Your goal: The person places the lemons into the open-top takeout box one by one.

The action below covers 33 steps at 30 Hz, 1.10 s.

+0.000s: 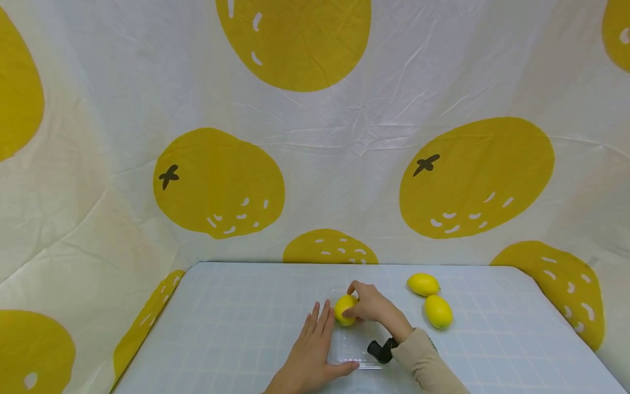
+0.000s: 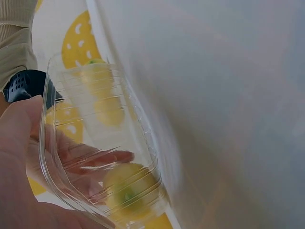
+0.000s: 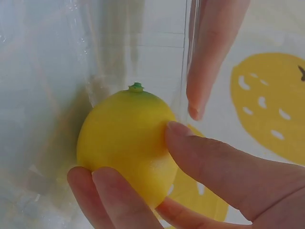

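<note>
A yellow lemon (image 1: 343, 311), with a green stem end (image 3: 136, 88) in the right wrist view, sits in the far left corner of a clear plastic container (image 1: 351, 347). My right hand (image 1: 372, 305) holds this lemon, thumb on one side and fingers curled on the other. Along the container's left side lies my left hand (image 1: 310, 355), its fingers straight and its thumb spread across the near edge. In the left wrist view, the lemon (image 2: 131, 188) and right fingers show through the clear wall (image 2: 100, 143).
Two more lemons, one farther back (image 1: 422, 284) and one nearer (image 1: 438, 312), lie right of the container on the pale checked table (image 1: 236, 317). A black device (image 1: 379, 351) on the right wrist hangs over the container. Behind the table hangs a fruit-print cloth (image 1: 344, 180).
</note>
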{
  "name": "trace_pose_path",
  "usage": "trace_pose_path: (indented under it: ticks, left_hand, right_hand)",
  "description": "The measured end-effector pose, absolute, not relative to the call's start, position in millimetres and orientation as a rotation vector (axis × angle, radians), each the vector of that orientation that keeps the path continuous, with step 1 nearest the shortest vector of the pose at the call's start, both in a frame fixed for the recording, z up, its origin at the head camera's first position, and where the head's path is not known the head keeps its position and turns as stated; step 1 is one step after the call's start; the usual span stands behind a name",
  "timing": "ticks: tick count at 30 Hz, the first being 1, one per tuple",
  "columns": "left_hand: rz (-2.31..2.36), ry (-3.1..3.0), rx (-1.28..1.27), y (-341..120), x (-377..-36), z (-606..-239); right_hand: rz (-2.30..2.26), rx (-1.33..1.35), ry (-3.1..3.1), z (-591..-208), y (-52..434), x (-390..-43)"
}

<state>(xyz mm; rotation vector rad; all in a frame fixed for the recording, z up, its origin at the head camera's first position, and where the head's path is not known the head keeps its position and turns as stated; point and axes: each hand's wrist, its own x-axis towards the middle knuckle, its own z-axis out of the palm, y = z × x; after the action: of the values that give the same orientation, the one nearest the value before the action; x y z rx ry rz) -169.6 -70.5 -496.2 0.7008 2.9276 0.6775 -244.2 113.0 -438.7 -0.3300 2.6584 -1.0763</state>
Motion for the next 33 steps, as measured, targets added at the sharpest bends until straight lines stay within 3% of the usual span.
trace_pose_path:
  ticks: [21, 33]
  left_hand:
    - [0.687, 2.922, 0.677, -69.3, -167.9, -492.6]
    - [0.705, 2.918, 0.648, -69.5, -166.0, -494.0]
  right_hand:
    - [-1.036, -0.346, 2.688, -412.9, 127.8, -233.8]
    - [-1.32, -0.407, 2.803, -395.9, 180.4, -220.5]
